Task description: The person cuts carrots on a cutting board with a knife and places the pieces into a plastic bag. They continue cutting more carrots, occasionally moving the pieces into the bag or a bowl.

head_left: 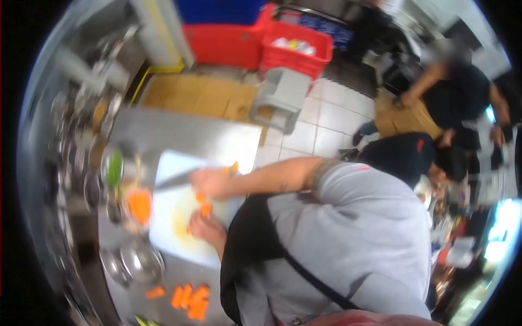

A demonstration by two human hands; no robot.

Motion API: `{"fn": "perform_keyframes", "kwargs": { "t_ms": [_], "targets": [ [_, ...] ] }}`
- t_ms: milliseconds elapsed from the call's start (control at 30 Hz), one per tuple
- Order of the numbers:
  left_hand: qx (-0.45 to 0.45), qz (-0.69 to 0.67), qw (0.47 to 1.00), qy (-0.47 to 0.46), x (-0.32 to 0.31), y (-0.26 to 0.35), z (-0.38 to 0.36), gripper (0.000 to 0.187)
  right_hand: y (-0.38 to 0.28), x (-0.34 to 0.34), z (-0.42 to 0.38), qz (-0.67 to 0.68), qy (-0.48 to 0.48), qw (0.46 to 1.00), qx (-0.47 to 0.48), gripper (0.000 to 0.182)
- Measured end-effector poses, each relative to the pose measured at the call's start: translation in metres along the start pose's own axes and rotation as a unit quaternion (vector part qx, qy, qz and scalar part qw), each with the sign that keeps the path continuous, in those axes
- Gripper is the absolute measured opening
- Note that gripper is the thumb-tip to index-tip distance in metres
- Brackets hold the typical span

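My right hand (211, 183) is closed round the handle of a knife (174, 180), its blade pointing left over a white cutting board (163, 228). Just below, my left hand (207, 228) has its fingers curled on a carrot piece (205, 209) on the board; blur hides the exact grip. More orange bits lie by the knife hand and the board's far edge. Left of the board stands a container of cut carrot (140, 205). Several peeled carrot pieces (190, 300) lie on the steel table below the board.
A metal bowl (141, 259) and a container of green food (113, 168) stand on the steel table (185, 127). Beyond are a grey step stool (278, 98) and red crates (296, 51). Other people (446, 98) are at the right. Metal containers line the left.
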State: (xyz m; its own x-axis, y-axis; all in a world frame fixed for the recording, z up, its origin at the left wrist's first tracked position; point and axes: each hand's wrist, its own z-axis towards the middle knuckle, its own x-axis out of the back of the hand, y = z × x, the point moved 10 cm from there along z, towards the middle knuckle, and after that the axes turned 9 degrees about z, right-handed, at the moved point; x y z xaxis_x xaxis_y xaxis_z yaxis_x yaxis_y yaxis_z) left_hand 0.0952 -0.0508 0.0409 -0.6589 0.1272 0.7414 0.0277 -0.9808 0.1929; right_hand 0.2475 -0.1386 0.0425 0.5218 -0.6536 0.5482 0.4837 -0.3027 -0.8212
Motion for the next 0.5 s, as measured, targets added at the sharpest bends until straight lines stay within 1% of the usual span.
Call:
{"fn": "perform_keyframes", "kwargs": {
  "t_ms": [33,67,133,233,333,433,467,500],
  "targets": [
    [0.011,0.012,1.0,0.008,0.002,0.0,-0.003,0.031,-0.02,-0.028,0.002,-0.139,-0.048,0.984,0.097,0.022],
    [0.046,0.046,0.998,-0.021,-0.004,-0.007,-0.012,0.03,-0.026,-0.051,-0.011,-0.209,-0.086,0.957,0.183,0.019],
    [0.069,0.037,0.996,-0.049,-0.008,-0.007,-0.014,0.031,-0.026,-0.059,-0.017,-0.213,-0.187,0.952,0.118,0.018],
    [0.084,0.034,0.993,-0.071,-0.003,-0.01,-0.012,0.031,-0.024,-0.06,-0.02,-0.176,-0.163,0.967,0.088,0.017],
    [0.077,0.019,0.995,-0.066,-0.003,-0.008,-0.01,0.03,-0.014,-0.057,-0.032,-0.18,-0.175,0.966,0.063,0.019],
    [0.062,0.003,0.996,-0.057,-0.004,-0.007,-0.011,0.029,0.007,-0.034,-0.034,-0.054,-0.122,0.991,-0.016,0.023],
    [0.058,-0.001,0.997,-0.056,-0.003,-0.009,-0.013,0.028,0.012,-0.008,-0.04,0.016,-0.03,0.999,-0.009,0.025],
    [0.061,0.002,0.996,-0.058,-0.003,-0.012,-0.015,0.028,0.016,0.036,-0.048,0.085,0.061,0.995,0.0,0.027]
  ]
}}
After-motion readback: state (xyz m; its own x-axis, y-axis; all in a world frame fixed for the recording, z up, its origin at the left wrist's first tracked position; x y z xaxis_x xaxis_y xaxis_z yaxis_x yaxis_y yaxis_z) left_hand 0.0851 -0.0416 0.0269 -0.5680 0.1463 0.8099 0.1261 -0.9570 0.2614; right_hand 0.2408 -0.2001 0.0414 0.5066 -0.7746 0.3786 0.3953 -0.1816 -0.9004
